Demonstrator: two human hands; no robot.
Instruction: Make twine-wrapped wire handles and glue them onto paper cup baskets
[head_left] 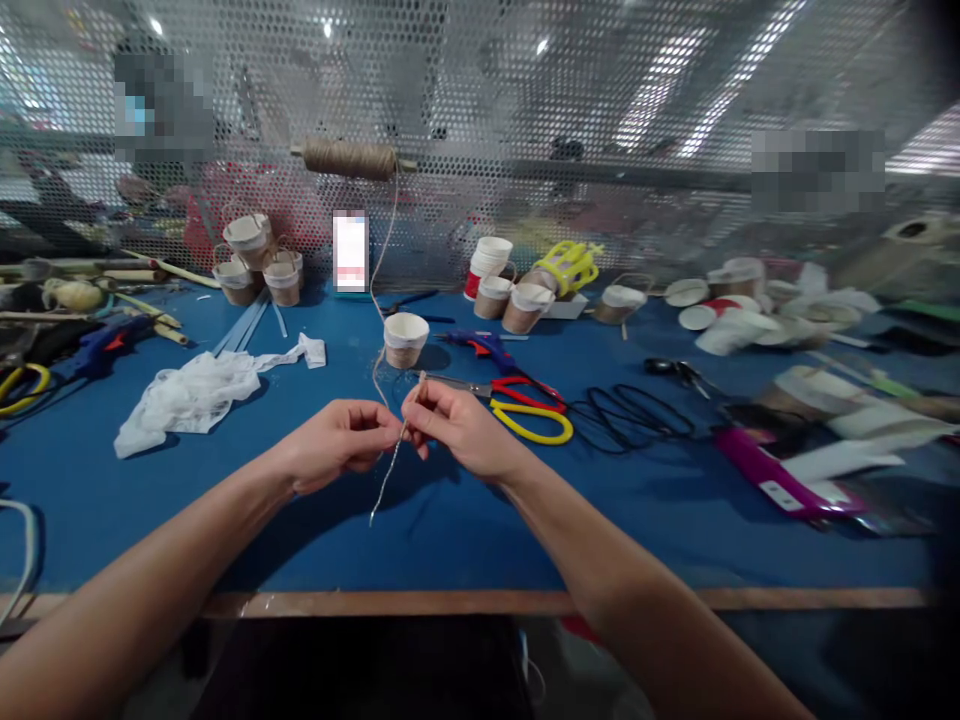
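Note:
My left hand [349,438] and my right hand [457,418] meet above the blue table, each pinching a length of thin twine [384,487]. One end of the twine dangles below the fingers, and a short piece sticks up from my right fingertips. From the hands the strand runs up to a twine spool [349,158] hung on a rod at the mesh panel. Just beyond the fingers stands a small paper cup [406,340] with a brown wrap and white lining. Scissors [529,408] with red and yellow handles lie close to my right hand.
White lace fabric [195,395] is heaped on the left. A blue glue gun [484,347] lies behind the scissors, with a black cable [637,415] coiled to the right. Wrapped cups with handles [247,235] are stacked at the back left. A purple tool [780,480] lies at right.

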